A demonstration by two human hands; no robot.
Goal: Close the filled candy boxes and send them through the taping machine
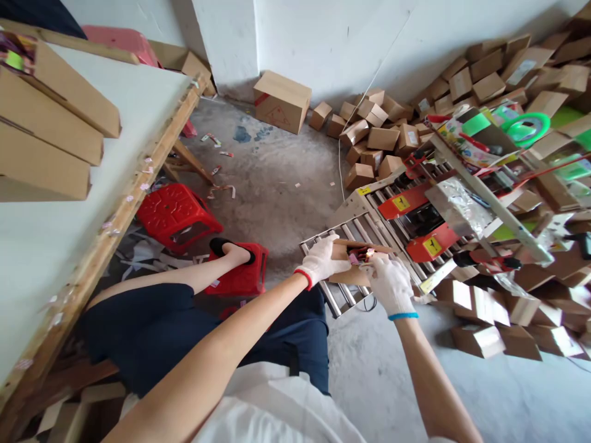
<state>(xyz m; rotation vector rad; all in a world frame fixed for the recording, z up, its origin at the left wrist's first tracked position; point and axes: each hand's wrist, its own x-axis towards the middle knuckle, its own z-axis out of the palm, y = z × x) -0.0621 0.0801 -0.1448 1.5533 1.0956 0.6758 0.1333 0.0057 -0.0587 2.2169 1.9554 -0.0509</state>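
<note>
Two gloved hands hold one small carton (347, 275), its flaps open: the left hand (323, 261) has its grip closed on the near side, and the right hand (390, 283) has its grip clamped on the right edge. The carton is over the near end of the roller conveyor (357, 229), well apart from the bench (69, 203).

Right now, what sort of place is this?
Probably a small packing workshop: the left hand and right hand hold an open carton at a roller conveyor by a taping machine, with cartons piled against the wall.
</note>
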